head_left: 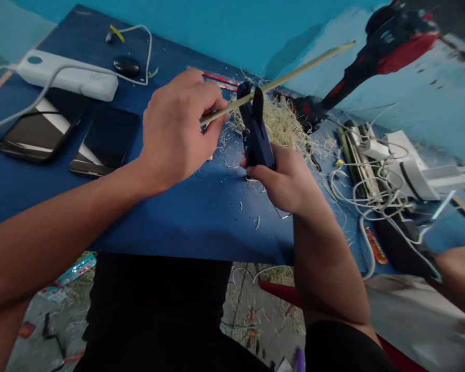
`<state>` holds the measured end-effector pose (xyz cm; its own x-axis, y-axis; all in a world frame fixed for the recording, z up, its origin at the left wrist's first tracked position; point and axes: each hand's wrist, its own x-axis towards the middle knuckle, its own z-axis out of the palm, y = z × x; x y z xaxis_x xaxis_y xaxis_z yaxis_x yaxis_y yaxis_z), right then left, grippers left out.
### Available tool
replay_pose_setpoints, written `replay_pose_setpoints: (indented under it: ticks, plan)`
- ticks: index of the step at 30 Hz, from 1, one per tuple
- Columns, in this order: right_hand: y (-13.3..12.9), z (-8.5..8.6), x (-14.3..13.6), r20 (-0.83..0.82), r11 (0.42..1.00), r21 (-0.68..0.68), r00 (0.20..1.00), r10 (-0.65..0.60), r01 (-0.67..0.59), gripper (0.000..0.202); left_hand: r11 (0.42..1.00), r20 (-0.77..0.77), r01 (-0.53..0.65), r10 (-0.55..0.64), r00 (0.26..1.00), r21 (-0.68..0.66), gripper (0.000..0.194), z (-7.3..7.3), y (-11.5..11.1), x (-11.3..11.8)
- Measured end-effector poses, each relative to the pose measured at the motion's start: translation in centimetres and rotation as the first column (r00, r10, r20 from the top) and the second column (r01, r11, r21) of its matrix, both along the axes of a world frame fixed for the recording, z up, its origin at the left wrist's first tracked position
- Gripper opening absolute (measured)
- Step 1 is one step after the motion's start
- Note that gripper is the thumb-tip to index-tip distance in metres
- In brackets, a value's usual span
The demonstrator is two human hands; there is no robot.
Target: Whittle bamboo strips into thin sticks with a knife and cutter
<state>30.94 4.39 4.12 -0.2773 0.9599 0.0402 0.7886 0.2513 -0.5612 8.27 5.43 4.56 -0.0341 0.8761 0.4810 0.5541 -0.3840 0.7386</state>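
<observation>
My left hand [178, 126] pinches one end of a long, thin bamboo strip [300, 68] between thumb and fingers. The strip slants up to the right, over the table. Wrapped round a dark blue hand cutter [259, 138] is my right hand [290, 178], with the jaws pointing up. The strip passes between the two jaws, close to my left fingertips; whether the jaws press on it I cannot tell. Behind the cutter lies a heap of pale, curly shavings [284, 121].
Two phones [105, 137], a white power strip [67, 75] and a black mouse [126, 66] lie left on the blue table [178, 222]. A red-and-black power tool [395, 44] leans at the wall. Tangled white cables [366, 206] and another person's arm [463, 274] are at right.
</observation>
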Motion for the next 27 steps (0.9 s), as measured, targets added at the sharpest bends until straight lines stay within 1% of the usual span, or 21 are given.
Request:
replay_pose_setpoints:
  ticks: [3,5,11,13,17,19,22,23,27]
  plan:
    - [-0.1,0.1,-0.1,0.014,1.0,0.006,1.0,-0.016,0.016,0.016,1.0,0.04,0.016,-0.017,0.999,0.025,0.025,-0.3,0.2,-0.1]
    - [-0.2,0.2,-0.2,0.015,1.0,0.004,1.0,-0.018,0.018,0.016,0.999,0.039,0.018,-0.02,0.999,0.032,0.026,-0.5,0.4,-0.2]
    - [-0.3,0.3,-0.3,0.015,1.0,0.016,1.0,-0.015,0.015,0.018,0.996,-0.118,-0.003,0.014,0.993,0.092,0.029,-0.6,0.4,-0.3]
    - [-0.4,0.3,-0.3,0.018,1.0,0.017,1.0,-0.013,0.012,0.019,0.994,-0.146,-0.009,0.025,0.989,0.106,0.028,-0.6,0.4,-0.3]
    - [-0.3,0.3,-0.3,0.015,1.0,0.016,1.0,-0.008,0.008,0.018,0.996,-0.072,0.003,0.003,0.997,0.084,0.026,-0.6,0.5,-0.2]
    - [-0.3,0.3,-0.2,0.012,1.0,0.01,1.0,-0.008,0.008,0.018,0.996,-0.085,-0.017,0.025,0.996,0.091,0.027,-0.7,0.6,-0.1]
    - [-0.3,0.3,-0.1,0.003,1.0,-0.006,1.0,0.001,-0.001,0.018,0.987,-0.183,-0.05,0.078,0.98,0.155,0.024,-1.1,0.9,-0.1]
    - [-0.3,0.3,-0.1,0.0,1.0,-0.009,1.0,0.003,-0.003,0.018,0.983,-0.202,-0.04,0.077,0.976,0.18,0.021,-1.3,1.0,-0.1]
    - [-0.3,0.3,0.0,-0.008,1.0,-0.009,1.0,0.005,-0.005,0.019,0.96,-0.203,-0.025,0.084,0.975,0.278,0.017,-2.1,1.5,-0.4]
